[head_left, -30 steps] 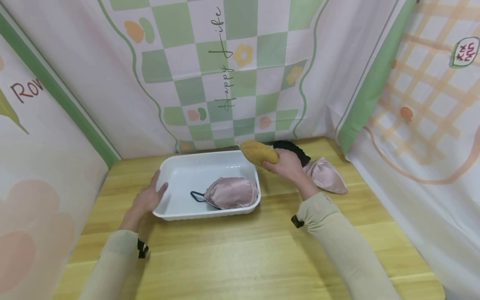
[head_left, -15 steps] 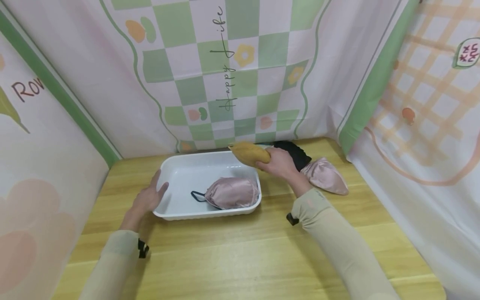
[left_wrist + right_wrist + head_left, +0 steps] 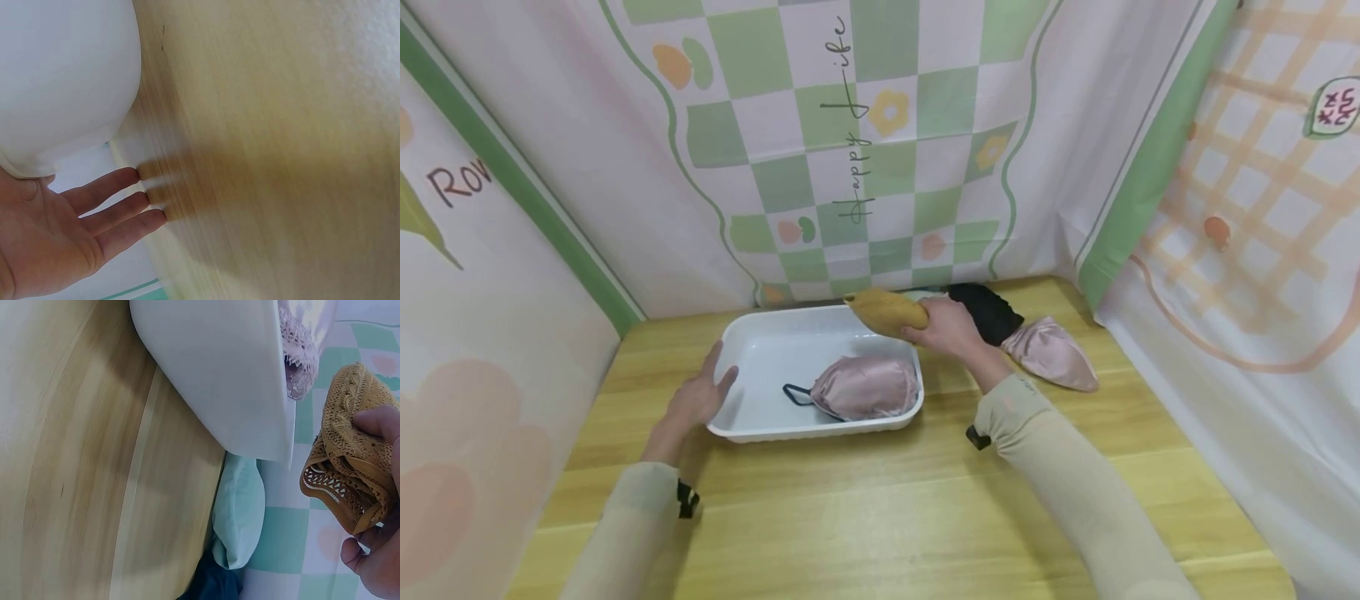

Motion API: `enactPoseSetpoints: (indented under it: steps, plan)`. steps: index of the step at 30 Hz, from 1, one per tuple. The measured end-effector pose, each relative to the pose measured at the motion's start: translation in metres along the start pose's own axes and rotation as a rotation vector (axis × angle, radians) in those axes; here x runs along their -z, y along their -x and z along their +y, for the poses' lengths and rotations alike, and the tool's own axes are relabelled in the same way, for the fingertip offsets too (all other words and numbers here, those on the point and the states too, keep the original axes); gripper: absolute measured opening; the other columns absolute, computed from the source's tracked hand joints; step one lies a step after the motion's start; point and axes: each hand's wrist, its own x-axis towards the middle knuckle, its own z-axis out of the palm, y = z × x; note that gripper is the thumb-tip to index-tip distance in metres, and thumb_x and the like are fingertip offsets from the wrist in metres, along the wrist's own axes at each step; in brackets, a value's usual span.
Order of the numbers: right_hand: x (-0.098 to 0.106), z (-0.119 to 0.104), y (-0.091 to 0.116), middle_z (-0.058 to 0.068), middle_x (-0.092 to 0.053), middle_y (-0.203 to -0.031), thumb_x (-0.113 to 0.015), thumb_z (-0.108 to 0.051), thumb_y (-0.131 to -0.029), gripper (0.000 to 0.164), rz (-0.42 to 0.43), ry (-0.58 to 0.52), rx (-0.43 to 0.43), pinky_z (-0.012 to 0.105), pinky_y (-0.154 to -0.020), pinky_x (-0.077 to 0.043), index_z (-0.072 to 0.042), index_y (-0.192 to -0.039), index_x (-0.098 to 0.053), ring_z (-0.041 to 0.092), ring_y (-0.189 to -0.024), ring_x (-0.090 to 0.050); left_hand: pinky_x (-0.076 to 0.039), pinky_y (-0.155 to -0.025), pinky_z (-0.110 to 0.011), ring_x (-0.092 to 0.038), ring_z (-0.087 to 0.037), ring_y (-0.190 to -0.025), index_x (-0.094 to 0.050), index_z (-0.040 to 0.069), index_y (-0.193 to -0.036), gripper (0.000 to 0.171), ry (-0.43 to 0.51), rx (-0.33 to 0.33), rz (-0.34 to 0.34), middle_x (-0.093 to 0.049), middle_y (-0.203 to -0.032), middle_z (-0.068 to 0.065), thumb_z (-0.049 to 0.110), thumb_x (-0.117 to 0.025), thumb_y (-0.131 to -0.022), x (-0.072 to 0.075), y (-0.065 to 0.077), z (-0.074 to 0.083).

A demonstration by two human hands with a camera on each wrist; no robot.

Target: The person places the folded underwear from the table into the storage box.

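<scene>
My right hand point(image 3: 951, 327) holds a mustard-yellow bundle of folded lace underwear point(image 3: 887, 312) over the back right corner of the white tray point(image 3: 752, 432). In the right wrist view the thumb presses on the lace of this underwear point(image 3: 356, 406), and openwork edging shows at its lower end. Inside the tray, on the right, lies a pink satin bundle point(image 3: 865, 387) with a dark loop at its left end. At the tray's left side rests my left hand point(image 3: 696, 396), thumb over the rim. Its other fingers point(image 3: 119, 215) stretch straight along the outside in the left wrist view.
Right of the tray, a black fabric bundle point(image 3: 985, 312) and another pink satin bundle point(image 3: 1051, 354) lie on the wooden table point(image 3: 850, 508). A mint-green fabric bundle point(image 3: 240, 509) lies behind the tray's corner. A printed curtain point(image 3: 880, 167) hangs along the back.
My right hand has moved left with the yellow underwear, bringing it farther over the tray's back right corner. The left hand and the tray have stayed in place.
</scene>
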Motion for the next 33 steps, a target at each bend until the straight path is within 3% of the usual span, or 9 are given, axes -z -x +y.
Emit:
enactPoseSetpoints:
  steps: [14, 25, 33]
  plan:
    - [-0.010, -0.012, -0.011, 0.002, -0.064, -0.076, -0.069, -0.041, -0.086, 0.028, -0.016, 0.019, 0.072, 0.043, -0.069, -0.050, -0.015, -0.085, -0.061, 0.023, -0.074, -0.061, -0.037, -0.107, -0.069, -0.040, -0.062, -0.132, 0.018, 0.024, -0.159, 0.078, 0.008, 0.004, -0.003, -0.026, -0.155, -0.037, 0.066, -0.015, -0.102, -0.001, 0.002, -0.001]
    - [-0.017, -0.021, -0.022, 0.003, -0.068, -0.083, -0.070, -0.040, -0.086, 0.027, -0.047, 0.059, 0.114, 0.054, -0.081, -0.051, -0.014, -0.089, -0.064, 0.029, -0.087, -0.066, -0.034, -0.110, -0.069, -0.036, -0.060, -0.136, 0.020, 0.028, -0.158, 0.078, 0.037, 0.041, -0.017, -0.021, -0.158, -0.035, 0.068, -0.016, -0.101, 0.001, 0.003, 0.003]
    - [-0.023, -0.024, -0.026, 0.005, -0.071, -0.092, -0.069, -0.042, -0.085, 0.030, -0.087, 0.105, 0.125, 0.055, -0.087, -0.049, -0.013, -0.094, -0.065, 0.032, -0.093, -0.065, -0.034, -0.110, -0.069, -0.035, -0.060, -0.136, 0.019, 0.026, -0.159, 0.078, 0.030, 0.031, -0.015, -0.022, -0.159, -0.035, 0.067, -0.016, -0.101, 0.001, 0.002, 0.001]
